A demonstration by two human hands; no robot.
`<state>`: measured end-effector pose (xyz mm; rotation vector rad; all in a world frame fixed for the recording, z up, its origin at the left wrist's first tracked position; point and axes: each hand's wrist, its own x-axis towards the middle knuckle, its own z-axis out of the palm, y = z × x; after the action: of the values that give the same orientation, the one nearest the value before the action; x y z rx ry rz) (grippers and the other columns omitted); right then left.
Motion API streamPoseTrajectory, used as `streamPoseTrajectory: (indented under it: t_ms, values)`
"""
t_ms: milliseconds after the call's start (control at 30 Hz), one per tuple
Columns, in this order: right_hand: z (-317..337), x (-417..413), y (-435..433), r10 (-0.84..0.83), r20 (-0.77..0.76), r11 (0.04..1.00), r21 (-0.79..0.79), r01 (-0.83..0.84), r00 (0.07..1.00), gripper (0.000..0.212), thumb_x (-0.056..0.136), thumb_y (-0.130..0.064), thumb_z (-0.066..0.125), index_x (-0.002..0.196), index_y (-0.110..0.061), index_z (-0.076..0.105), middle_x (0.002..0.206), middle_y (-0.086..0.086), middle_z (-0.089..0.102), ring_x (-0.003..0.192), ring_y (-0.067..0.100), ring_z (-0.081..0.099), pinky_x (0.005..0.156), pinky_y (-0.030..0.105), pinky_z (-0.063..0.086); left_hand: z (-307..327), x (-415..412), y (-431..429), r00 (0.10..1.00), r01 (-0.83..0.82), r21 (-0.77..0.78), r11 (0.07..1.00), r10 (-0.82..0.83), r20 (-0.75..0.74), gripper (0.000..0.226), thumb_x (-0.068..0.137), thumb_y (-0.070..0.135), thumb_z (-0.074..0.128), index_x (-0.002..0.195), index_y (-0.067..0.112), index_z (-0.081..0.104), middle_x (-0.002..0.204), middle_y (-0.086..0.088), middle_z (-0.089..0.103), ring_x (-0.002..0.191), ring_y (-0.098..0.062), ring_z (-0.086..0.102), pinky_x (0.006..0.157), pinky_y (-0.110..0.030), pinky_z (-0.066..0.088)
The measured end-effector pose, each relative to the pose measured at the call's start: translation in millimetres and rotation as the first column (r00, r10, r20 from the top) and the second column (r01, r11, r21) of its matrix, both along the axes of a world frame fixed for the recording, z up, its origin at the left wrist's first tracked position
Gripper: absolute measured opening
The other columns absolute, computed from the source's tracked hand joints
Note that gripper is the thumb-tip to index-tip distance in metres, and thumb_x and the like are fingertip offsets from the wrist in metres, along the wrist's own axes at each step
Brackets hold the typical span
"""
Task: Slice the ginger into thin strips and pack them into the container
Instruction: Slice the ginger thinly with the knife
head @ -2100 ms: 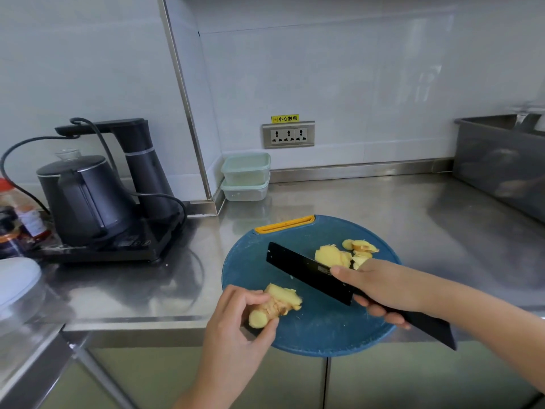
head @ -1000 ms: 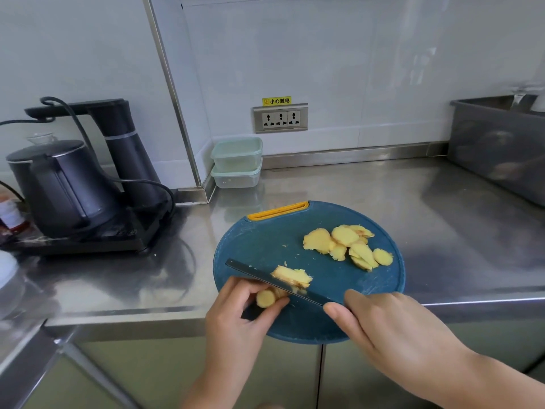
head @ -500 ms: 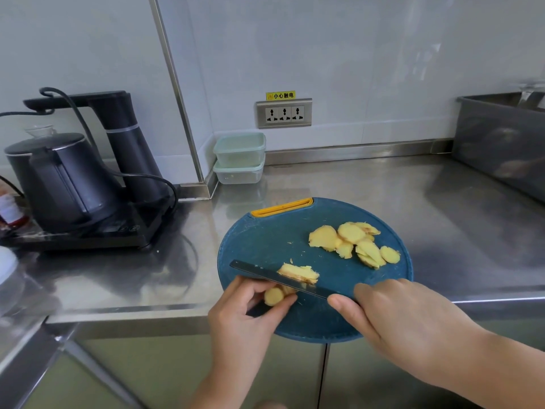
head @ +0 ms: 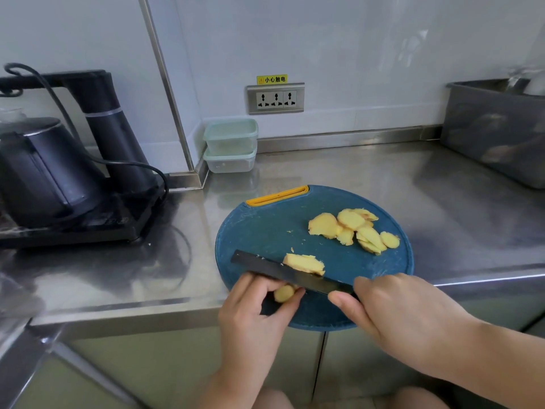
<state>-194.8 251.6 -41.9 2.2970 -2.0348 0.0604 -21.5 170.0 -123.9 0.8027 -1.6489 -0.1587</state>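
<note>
Well, on the left sits a black electric kettle, and two clear plastic boxes with pale green lids are stacked in the back corner. On the round blue cutting board, the left hand pinches a small yellow ginger chunk with bent fingers, and the long black knife touches it, one slice lying just behind the blade. Further right lies a heap of yellow ginger slices, and the right hand curls its fingers round the knife's handle.

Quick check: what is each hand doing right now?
Left hand: pinches the ginger piece on the cutting board.
Right hand: grips the black knife.
</note>
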Motion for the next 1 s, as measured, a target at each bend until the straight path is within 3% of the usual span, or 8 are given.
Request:
streamPoseTrajectory:
  t_ms: [200,367,500,567,700,833,1000]
  values:
    - [12.8,6.2,-2.9,-0.006,0.045,0.997,0.08,0.002,0.999,0.084,0.066,-0.066,-0.021,0.09,-0.026,0.049,0.077,-0.006,0.052,0.078,0.014,0.059,0.07,0.024,0.047,-0.3,0.8,-2.0,1.0,0.005,-0.008,1.0,-0.005,0.013,0.02,0.067,0.025,0.082,0.066,0.013,0.065,0.073,0.014,0.058,0.065,-0.005,0.057,0.058,-0.017,0.046]
    - [17.4,11.3,-9.9,-0.02,-0.004,0.994,0.105,0.02,1.0,0.089,0.067,-0.069,-0.026,0.087,-0.025,0.049,0.072,-0.006,0.048,0.072,0.013,0.055,0.067,0.024,0.046,-0.4,0.6,-2.4,1.0,0.003,-0.017,1.0,-0.002,0.028,0.02,0.066,0.023,0.083,0.066,0.013,0.066,0.073,0.013,0.059,0.065,-0.004,0.056,0.06,-0.013,0.044]
    - [20.1,32.8,-25.5,-0.011,-0.037,0.995,0.102,0.015,0.999,0.065,0.092,-0.064,0.005,0.085,-0.019,0.052,0.067,-0.004,0.041,0.069,0.021,0.048,0.065,0.029,0.041,0.2,-1.2,-0.8,1.0,0.01,-0.038,0.999,-0.009,0.024,0.021,0.073,0.027,0.074,0.064,0.011,0.065,0.072,0.014,0.055,0.065,-0.002,0.051,0.061,-0.008,0.039]
    - [20.2,39.7,-32.5,-0.012,-0.036,0.996,0.093,0.015,0.999,0.064,0.095,-0.061,0.011,0.083,-0.017,0.055,0.066,-0.003,0.042,0.068,0.021,0.048,0.064,0.03,0.042,1.6,-1.6,-0.5,1.0,0.019,-0.028,0.999,-0.019,0.015,0.017,0.073,0.026,0.071,0.066,0.013,0.064,0.073,0.015,0.053,0.065,-0.002,0.05,0.061,-0.007,0.038]
    - [22.4,38.7,-31.7,-0.04,0.011,0.994,0.099,0.039,0.999,0.065,0.095,-0.061,0.012,0.078,-0.017,0.055,0.068,-0.002,0.047,0.069,0.02,0.053,0.066,0.029,0.045,4.6,-0.8,0.0,0.999,0.048,-0.001,0.999,-0.048,-0.005,0.016,0.076,0.03,0.073,0.076,0.023,0.058,0.076,0.017,0.055,0.068,-0.001,0.055,0.061,-0.011,0.044]
    - [25.8,20.5,-16.3,-0.106,0.047,0.982,0.159,0.098,0.993,0.062,0.092,-0.063,0.008,0.07,-0.019,0.046,0.068,-0.002,0.049,0.065,0.016,0.053,0.07,0.03,0.051,4.8,0.9,0.3,0.999,0.048,0.027,0.998,-0.048,0.006,0.022,0.067,0.019,0.085,0.073,0.011,0.066,0.08,0.012,0.062,0.079,0.001,0.061,0.066,-0.02,0.053]
    - [26.1,3.8,-2.8,-0.154,0.07,0.969,0.206,0.136,0.986,0.072,0.074,-0.067,-0.006,0.07,-0.019,0.048,0.067,-0.003,0.049,0.06,0.012,0.048,0.072,0.03,0.052,3.0,0.1,2.1,0.998,0.053,0.021,0.998,-0.054,0.035,0.025,0.059,0.01,0.088,0.073,0.008,0.068,0.081,0.011,0.062,0.084,0.005,0.06,0.072,-0.013,0.051]
